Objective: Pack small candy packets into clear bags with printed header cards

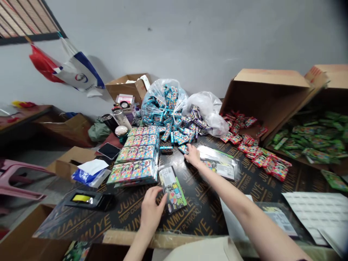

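Note:
My left hand [150,211] holds the near edge of a clear plastic packet with a colourful printed card [172,189], which lies on the dark plywood tabletop [195,206]. My right hand [192,155] reaches far forward, its fingers curled on a small blue pack [183,148] at the near edge of a heap of blue packs [174,125]. A stack of clear printed packets [219,163] lies just right of that hand. Rows of finished packets [137,156] are stacked to the left.
A clear bag of blue packs [163,99], a tipped carton spilling red packs [252,143], a carton of green packs [312,137], bottles [115,119], a phone [108,150], a tape dispenser [84,198] and label sheets [315,210] surround the work area.

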A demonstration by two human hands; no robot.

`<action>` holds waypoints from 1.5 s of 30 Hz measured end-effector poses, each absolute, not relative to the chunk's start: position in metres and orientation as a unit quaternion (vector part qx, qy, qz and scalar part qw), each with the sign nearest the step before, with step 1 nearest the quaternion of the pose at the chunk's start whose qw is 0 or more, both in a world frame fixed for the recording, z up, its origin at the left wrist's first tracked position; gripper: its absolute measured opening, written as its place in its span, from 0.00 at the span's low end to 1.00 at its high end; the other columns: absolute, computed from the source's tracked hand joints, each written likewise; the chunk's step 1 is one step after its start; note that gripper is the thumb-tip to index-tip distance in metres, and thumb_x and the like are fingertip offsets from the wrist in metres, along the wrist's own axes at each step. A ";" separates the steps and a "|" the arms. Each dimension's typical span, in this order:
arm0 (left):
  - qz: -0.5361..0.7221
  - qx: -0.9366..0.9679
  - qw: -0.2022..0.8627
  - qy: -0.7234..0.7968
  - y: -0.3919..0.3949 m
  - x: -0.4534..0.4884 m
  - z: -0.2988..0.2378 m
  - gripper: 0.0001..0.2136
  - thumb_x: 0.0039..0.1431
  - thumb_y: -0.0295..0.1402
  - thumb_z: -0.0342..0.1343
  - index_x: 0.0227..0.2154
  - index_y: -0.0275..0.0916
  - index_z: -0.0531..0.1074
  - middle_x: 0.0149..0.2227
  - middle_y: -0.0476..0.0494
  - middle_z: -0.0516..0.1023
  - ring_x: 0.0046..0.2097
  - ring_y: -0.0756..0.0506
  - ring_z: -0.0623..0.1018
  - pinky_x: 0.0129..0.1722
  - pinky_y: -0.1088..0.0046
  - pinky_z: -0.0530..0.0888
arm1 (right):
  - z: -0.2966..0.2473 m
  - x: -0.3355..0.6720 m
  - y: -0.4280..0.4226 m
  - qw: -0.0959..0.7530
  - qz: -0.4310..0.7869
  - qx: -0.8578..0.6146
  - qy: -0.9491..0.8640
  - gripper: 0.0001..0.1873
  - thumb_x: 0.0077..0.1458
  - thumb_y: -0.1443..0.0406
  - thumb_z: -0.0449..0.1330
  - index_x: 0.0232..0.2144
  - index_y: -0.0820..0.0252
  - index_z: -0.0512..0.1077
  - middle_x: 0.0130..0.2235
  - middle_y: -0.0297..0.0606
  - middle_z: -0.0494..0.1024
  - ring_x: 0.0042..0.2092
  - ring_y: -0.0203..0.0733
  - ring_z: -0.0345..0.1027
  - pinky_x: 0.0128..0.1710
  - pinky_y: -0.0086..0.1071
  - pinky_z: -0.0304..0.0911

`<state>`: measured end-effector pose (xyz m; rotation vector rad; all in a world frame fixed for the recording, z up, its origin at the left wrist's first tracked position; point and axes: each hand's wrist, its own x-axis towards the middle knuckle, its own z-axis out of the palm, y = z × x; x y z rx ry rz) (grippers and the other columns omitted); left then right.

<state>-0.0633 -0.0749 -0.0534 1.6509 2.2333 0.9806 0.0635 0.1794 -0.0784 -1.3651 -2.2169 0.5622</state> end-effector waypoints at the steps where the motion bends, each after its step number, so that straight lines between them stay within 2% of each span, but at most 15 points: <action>1: 0.304 0.564 0.105 0.760 -0.066 -0.059 -0.058 0.16 0.55 0.42 0.49 0.41 0.38 0.68 0.45 0.37 0.70 0.48 0.41 0.70 0.47 0.63 0.67 | -0.078 0.073 0.175 0.236 0.219 -0.483 -0.814 0.27 0.44 0.70 0.55 0.50 0.66 0.60 0.44 0.50 0.68 0.46 0.50 0.61 0.46 0.42 0.54; 5: 0.185 0.579 0.097 0.788 -0.031 -0.037 -0.080 0.33 0.47 0.52 0.53 0.53 0.36 0.60 0.59 0.27 0.54 0.58 0.31 0.58 0.52 0.51 0.60 | -0.078 0.130 0.150 0.199 0.291 -0.391 -0.850 0.28 0.36 0.74 0.55 0.45 0.60 0.65 0.43 0.38 0.71 0.44 0.42 0.65 0.44 0.32 0.58; 7: 0.145 0.598 0.094 0.783 -0.017 -0.026 -0.086 0.36 0.45 0.52 0.54 0.55 0.37 0.58 0.61 0.27 0.48 0.60 0.28 0.51 0.53 0.48 0.55 | -0.078 0.161 0.135 0.155 0.354 -0.311 -0.869 0.27 0.33 0.75 0.53 0.41 0.59 0.68 0.41 0.36 0.73 0.43 0.42 0.66 0.45 0.33 0.59; 10: 0.112 0.626 0.101 0.765 -0.001 -0.018 -0.088 0.33 0.46 0.41 0.57 0.56 0.40 0.55 0.63 0.30 0.42 0.62 0.29 0.45 0.53 0.47 0.53 | -0.078 0.197 0.114 0.112 0.385 -0.256 -0.880 0.30 0.32 0.76 0.49 0.42 0.58 0.69 0.46 0.39 0.72 0.49 0.47 0.63 0.49 0.40 0.55; 13: 0.094 0.657 0.128 0.737 0.004 -0.022 -0.087 0.39 0.41 0.27 0.57 0.58 0.43 0.48 0.64 0.31 0.38 0.62 0.31 0.47 0.54 0.51 0.53 | -0.079 0.214 0.094 0.128 0.296 -0.327 -0.888 0.34 0.36 0.73 0.52 0.51 0.56 0.62 0.56 0.44 0.61 0.56 0.52 0.53 0.52 0.47 0.48; 16: 0.067 0.691 0.160 0.702 0.000 -0.029 -0.084 0.44 0.37 0.21 0.55 0.59 0.46 0.43 0.63 0.32 0.43 0.61 0.34 0.51 0.55 0.53 0.51 | -0.082 0.215 0.070 0.156 0.200 -0.407 -0.878 0.43 0.37 0.60 0.60 0.57 0.55 0.53 0.57 0.47 0.58 0.57 0.56 0.50 0.52 0.49 0.45; 18: 0.062 0.708 0.160 0.685 -0.002 -0.030 -0.082 0.44 0.37 0.23 0.56 0.59 0.46 0.43 0.61 0.33 0.49 0.61 0.34 0.53 0.55 0.52 0.49 | -0.086 0.210 0.055 0.170 0.160 -0.441 -0.866 0.48 0.35 0.55 0.63 0.58 0.55 0.50 0.54 0.48 0.60 0.55 0.57 0.51 0.52 0.50 0.43; 21: 0.086 0.719 0.139 0.675 -0.001 -0.026 -0.079 0.42 0.40 0.34 0.59 0.59 0.42 0.46 0.56 0.33 0.58 0.57 0.35 0.58 0.55 0.54 0.51 | -0.092 0.204 0.041 0.186 0.149 -0.452 -0.859 0.46 0.37 0.56 0.62 0.58 0.56 0.51 0.48 0.46 0.65 0.52 0.54 0.56 0.53 0.50 0.42; 24: 0.094 0.721 0.143 0.672 0.001 -0.021 -0.075 0.42 0.41 0.40 0.59 0.59 0.40 0.45 0.50 0.36 0.64 0.52 0.36 0.63 0.51 0.58 0.58 | -0.089 0.204 0.044 0.223 0.175 -0.441 -0.851 0.41 0.40 0.61 0.60 0.58 0.57 0.52 0.47 0.44 0.67 0.49 0.51 0.59 0.52 0.45 0.47; 28: 0.124 0.747 0.159 0.633 -0.003 -0.018 -0.072 0.44 0.42 0.36 0.58 0.61 0.40 0.40 0.49 0.38 0.65 0.50 0.38 0.65 0.49 0.61 0.61 | -0.074 0.210 0.055 0.277 0.214 -0.388 -0.853 0.44 0.41 0.58 0.63 0.59 0.55 0.48 0.53 0.44 0.63 0.53 0.51 0.57 0.50 0.42 0.53; 31: 0.176 0.760 0.176 0.601 -0.008 -0.016 -0.067 0.47 0.40 0.33 0.58 0.61 0.39 0.36 0.49 0.38 0.64 0.50 0.38 0.65 0.51 0.61 0.61 | -0.062 0.209 0.057 0.260 0.217 -0.347 -0.875 0.45 0.41 0.55 0.64 0.58 0.55 0.50 0.54 0.45 0.63 0.54 0.52 0.56 0.52 0.42 0.51; 35: 0.224 0.748 0.202 0.592 -0.011 -0.013 -0.062 0.47 0.40 0.31 0.57 0.61 0.39 0.33 0.49 0.39 0.63 0.49 0.39 0.65 0.51 0.60 0.62 | -0.054 0.204 0.057 0.220 0.253 -0.297 -0.894 0.42 0.41 0.56 0.65 0.56 0.57 0.53 0.52 0.45 0.65 0.52 0.51 0.57 0.50 0.42 0.50; 40: 0.245 0.754 0.227 0.566 -0.010 -0.012 -0.061 0.47 0.41 0.30 0.57 0.61 0.40 0.33 0.52 0.38 0.61 0.53 0.39 0.63 0.53 0.60 0.61 | -0.055 0.200 0.067 0.223 0.302 -0.223 -0.900 0.42 0.41 0.56 0.64 0.56 0.58 0.52 0.52 0.44 0.66 0.52 0.48 0.59 0.51 0.40 0.48; 43: 0.258 0.736 0.226 0.583 -0.009 -0.013 -0.060 0.47 0.41 0.31 0.58 0.61 0.40 0.35 0.53 0.38 0.61 0.53 0.39 0.63 0.54 0.60 0.60 | -0.057 0.197 0.065 0.260 0.287 -0.252 -0.887 0.48 0.37 0.51 0.65 0.57 0.58 0.50 0.54 0.47 0.64 0.55 0.52 0.56 0.54 0.43 0.44; 45: 0.266 0.717 0.228 0.603 -0.008 -0.016 -0.059 0.47 0.41 0.32 0.58 0.61 0.40 0.35 0.51 0.39 0.62 0.52 0.40 0.64 0.54 0.60 0.60 | -0.057 0.193 0.060 0.280 0.279 -0.300 -0.868 0.47 0.41 0.51 0.63 0.58 0.58 0.48 0.51 0.47 0.67 0.54 0.52 0.57 0.55 0.46 0.41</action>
